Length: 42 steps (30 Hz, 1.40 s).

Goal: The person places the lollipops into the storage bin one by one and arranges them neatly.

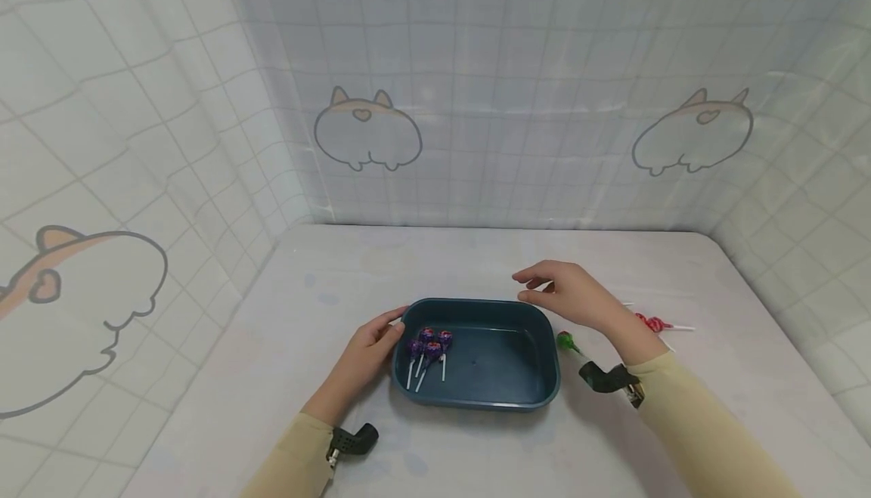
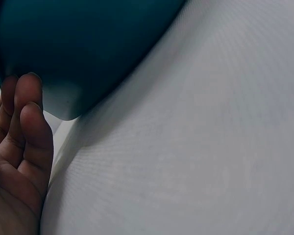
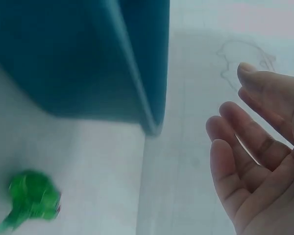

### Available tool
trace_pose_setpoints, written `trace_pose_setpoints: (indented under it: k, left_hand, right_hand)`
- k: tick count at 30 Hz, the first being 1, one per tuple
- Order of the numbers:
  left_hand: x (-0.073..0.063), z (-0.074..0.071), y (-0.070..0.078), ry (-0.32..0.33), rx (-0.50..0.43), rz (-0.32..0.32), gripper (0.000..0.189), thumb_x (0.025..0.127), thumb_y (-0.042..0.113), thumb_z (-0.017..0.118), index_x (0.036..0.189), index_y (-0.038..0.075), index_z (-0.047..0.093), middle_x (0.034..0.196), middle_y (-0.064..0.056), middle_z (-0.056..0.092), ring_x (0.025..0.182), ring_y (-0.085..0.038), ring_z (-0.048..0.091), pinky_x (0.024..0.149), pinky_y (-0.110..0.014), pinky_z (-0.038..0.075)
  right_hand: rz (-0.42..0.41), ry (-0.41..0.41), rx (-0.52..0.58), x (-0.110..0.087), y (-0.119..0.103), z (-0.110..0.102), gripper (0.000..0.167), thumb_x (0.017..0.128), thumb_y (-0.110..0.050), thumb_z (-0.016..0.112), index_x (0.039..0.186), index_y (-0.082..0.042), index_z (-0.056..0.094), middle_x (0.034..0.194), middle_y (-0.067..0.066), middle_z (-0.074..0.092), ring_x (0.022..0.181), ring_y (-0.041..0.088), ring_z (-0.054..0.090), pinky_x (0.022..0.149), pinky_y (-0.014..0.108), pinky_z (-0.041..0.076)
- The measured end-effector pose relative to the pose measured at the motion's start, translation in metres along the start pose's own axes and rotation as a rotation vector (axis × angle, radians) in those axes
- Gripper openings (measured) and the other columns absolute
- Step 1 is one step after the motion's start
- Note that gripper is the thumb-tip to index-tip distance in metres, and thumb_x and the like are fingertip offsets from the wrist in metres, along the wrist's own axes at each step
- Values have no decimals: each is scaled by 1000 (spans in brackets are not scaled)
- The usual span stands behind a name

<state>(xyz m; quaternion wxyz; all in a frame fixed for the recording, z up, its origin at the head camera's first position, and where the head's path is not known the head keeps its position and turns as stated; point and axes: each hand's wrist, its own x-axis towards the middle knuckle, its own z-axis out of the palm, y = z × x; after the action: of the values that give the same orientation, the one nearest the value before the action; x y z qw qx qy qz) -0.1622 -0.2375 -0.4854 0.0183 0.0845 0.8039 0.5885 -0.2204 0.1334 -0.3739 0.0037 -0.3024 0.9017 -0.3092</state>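
A dark teal plastic tray [image 1: 490, 400] sits on the white table. Inside, at its left end, lie several purple-wrapped lollipops [image 1: 432, 350] with white sticks. My left hand [image 1: 367, 348] grips the tray's left rim, thumb at the edge and fingertips on the outer wall [image 2: 83, 54]. Just beyond the back right corner, my right hand [image 1: 571, 294] hovers with fingers slightly bent and nothing between them. A green-wrapped lollipop [image 1: 566, 341] lies beside the tray's right side, below the right forearm; its head also shows blurred in the right wrist view.
Red-wrapped lollipops [image 1: 655, 323] lie on the table right of the right forearm, which partly hides them. Pale tiled-pattern curtains [image 1: 476, 105] with dog drawings surround the table at the back and sides.
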Motion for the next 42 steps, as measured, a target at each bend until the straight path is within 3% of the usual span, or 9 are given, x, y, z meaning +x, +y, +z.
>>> trace_pose_setpoints:
  k: [10, 17, 27, 38, 42]
  left_hand:
    - [-1, -1, -1, 1, 28, 6, 47, 100, 46, 56, 139, 21, 57, 87, -4, 68, 72, -21, 61, 66, -32, 50]
    - [-1, -1, -2, 0, 18, 17, 47, 100, 45, 56, 139, 19, 57, 86, -6, 67, 70, -22, 61, 64, -33, 51]
    - [-2, -1, -1, 8, 24, 6, 45, 100, 45, 56, 138, 22, 58, 83, -7, 66, 66, -23, 59, 61, -33, 50]
    - [-2, -3, -2, 9, 30, 16, 46, 99, 47, 56, 138, 24, 57, 83, -7, 65, 66, -23, 59, 61, -33, 50]
    - [-3, -3, -3, 6, 27, 10, 44, 100, 45, 56, 138, 24, 58, 81, -7, 64, 66, -23, 58, 61, -33, 50]
  right_hand:
    - [94, 39, 44, -24, 25, -7, 36, 93, -26, 72, 126, -11, 68, 120, 2, 67, 104, 18, 63, 88, 42, 52]
    - [151, 23, 62, -41, 42, -6, 36, 94, -27, 70, 126, -12, 68, 122, 4, 66, 105, 20, 63, 89, 43, 51]
    - [217, -15, 68, -58, 58, 4, 38, 93, -25, 71, 127, -9, 67, 120, 7, 66, 102, 21, 65, 86, 42, 53]
    - [318, -68, 104, -65, 63, 26, 32, 91, -23, 74, 122, -19, 71, 115, 1, 67, 100, 20, 65, 81, 37, 55]
    - [311, -80, 81, -67, 64, 31, 34, 90, -16, 74, 123, -19, 70, 115, -1, 67, 100, 18, 65, 83, 38, 55]
